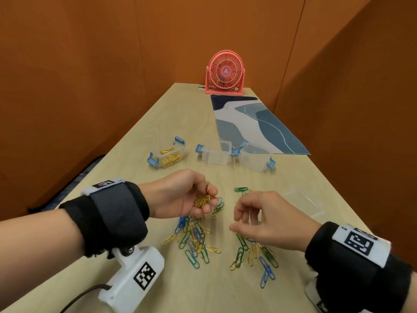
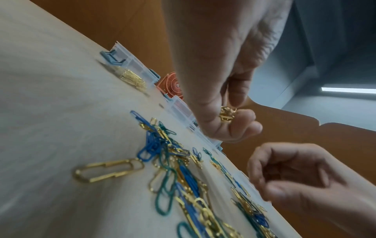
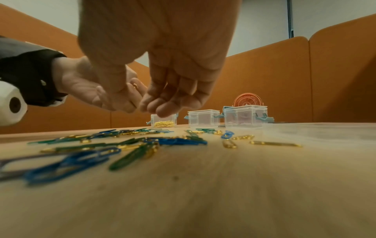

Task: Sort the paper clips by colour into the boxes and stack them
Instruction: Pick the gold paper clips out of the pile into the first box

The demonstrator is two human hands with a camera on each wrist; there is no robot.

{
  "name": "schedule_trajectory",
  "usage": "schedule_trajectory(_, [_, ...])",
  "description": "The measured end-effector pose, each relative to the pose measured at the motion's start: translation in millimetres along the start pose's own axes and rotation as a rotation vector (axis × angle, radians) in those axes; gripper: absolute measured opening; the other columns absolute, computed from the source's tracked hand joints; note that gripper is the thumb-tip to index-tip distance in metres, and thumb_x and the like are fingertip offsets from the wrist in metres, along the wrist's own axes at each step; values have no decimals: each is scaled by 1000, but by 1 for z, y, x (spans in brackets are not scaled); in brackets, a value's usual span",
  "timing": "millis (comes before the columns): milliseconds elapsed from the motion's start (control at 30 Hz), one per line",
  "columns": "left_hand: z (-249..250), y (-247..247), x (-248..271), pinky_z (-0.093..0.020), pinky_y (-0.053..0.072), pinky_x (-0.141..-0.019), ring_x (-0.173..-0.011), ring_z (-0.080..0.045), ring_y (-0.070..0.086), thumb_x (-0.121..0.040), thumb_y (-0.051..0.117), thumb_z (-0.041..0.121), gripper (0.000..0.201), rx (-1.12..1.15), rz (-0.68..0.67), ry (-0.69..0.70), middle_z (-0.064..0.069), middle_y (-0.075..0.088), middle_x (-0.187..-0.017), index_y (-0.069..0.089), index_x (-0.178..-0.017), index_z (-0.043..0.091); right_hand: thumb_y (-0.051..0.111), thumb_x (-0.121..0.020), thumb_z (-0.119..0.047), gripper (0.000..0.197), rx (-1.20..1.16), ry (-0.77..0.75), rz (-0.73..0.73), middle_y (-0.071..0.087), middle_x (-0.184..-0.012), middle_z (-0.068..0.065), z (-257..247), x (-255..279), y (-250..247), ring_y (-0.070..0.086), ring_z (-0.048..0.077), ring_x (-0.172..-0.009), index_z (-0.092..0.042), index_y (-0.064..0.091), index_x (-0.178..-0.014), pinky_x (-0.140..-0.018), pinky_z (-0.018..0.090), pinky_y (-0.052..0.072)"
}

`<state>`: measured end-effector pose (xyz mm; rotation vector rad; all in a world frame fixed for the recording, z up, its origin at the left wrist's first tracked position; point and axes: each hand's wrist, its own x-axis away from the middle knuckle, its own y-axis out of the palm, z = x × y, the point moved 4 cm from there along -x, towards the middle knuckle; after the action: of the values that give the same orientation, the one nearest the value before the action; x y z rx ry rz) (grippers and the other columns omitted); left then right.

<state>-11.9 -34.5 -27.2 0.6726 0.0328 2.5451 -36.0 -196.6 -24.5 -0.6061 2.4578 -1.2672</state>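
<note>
At the far left stands the box with gold clips [image 1: 168,156], its lid off. My left hand [image 1: 180,194] is cupped above the table [image 1: 225,290], fingers curled around a small bunch of gold clips [image 1: 201,200]. Under it and to the right, the mixed pile of clips [image 1: 194,239] in gold, green and blue lies scattered. My right hand [image 1: 262,219] hovers over a second cluster, fingers loosely bent; I cannot tell if it holds something. Behind are two empty boxes [image 1: 216,153].
</note>
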Motion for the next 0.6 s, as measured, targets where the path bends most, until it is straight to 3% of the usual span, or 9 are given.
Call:
schedule_trajectory(100, [-2, 4, 6, -18, 39, -44, -54, -16, 47, -77, 45, 15, 8, -49, -29, -25, -5, 53, -66, 48, -70, 11, 75, -66, -48, 24, 90, 27, -101, 59, -75, -11, 7, 12, 0, 54, 6, -67, -29, 63, -75, -66, 26, 51])
schedule_trajectory(233, [-15, 12, -3, -14, 30, -35, -41, -8, 40, -91, 53, 36, 42, -189, 62, -96, 3, 44, -51, 37, -56, 18, 69, -77, -33, 4, 174, 54, -142, 60, -81, -13, 16, 18, -2, 57, 3, -76, -32, 68, -80, -73, 18, 50])
schedule_trajectory(300, [-19, 19, -8, -13, 24, -32, -35, -7, 33, -91, 56, 28, 45, -184, 55, -124, 4, 40, -45, 34, -53, 19, 67, -79, -26, 9, 179, 78, -130, 60, -74, -11, 19, 17, -4, 55, -1, -69, -33, 64, -75, -63, 9, 44])
schedule_trajectory(400, [-17, 30, -10, -13, 23, -32, -37, -6, 32, -89, 58, 15, 32, -196, 30, -119, 4, 40, -47, 41, -62, 17, 61, -80, -15, 19, 190, 116, -119, 57, -67, -12, 22, 17, -4, 54, -5, -65, -31, 59, -72, -59, 6, 40])
schedule_trajectory(500, [-16, 37, -13, -15, 26, -40, -46, -7, 35, -85, 65, 16, 31, -332, 42, -51, 5, 41, -52, 44, -63, 18, 55, -78, -12, 17, 217, 146, -83, 58, -67, -9, 24, 18, -7, 52, 4, -61, -29, 59, -74, -57, 10, 41])
schedule_trajectory(600, [-16, 42, -15, -16, 33, -48, -49, -4, 41, -76, 76, 28, 34, -641, 88, 44, 12, 45, -49, 47, -59, 23, 54, -77, -17, 14, 277, 179, -36, 60, -78, -7, 25, 20, -13, 50, 6, -66, -30, 58, -74, -63, 21, 44])
